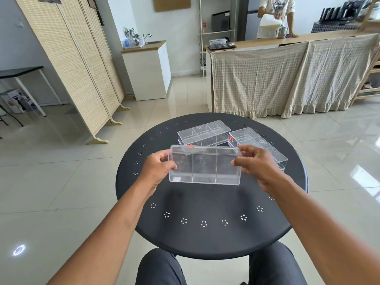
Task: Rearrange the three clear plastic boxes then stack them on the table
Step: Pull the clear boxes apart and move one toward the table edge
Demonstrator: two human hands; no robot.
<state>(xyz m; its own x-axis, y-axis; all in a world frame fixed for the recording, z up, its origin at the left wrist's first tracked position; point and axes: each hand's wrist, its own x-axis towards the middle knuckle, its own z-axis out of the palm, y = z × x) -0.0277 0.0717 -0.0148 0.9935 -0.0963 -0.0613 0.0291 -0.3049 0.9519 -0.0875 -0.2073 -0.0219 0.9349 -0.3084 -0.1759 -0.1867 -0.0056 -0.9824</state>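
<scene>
nearest the camera, two knees in dark trousers [164, 268] sit under the edge of a round black counter [205, 239], its rim dotted with small clusters of holes. above its middle, the left hand [158, 167] and the right hand [255, 163] hold a clear plastic box [205, 164] between them, each gripping one short end with fingers curled over the top edge and thumb on the near face. the held box is lifted off the counter and tipped so a broad face turns toward the camera; its long axis runs left to right, and two inner dividers split it into three compartments.

behind it, two more clear boxes rest on the counter. the middle box [203, 132] lies with its long axis running left to right, slightly angled away at the right. the right box [257, 142] lies just beside it, its long axis running from far left to near right, with a red label on its left end.

beyond the counter are glossy pale floor tiles [61, 182], a woven folding screen [67, 58] at left, a white cabinet [148, 70], and a long bench draped in checked cloth [287, 79], where a person [275, 15] stands.
</scene>
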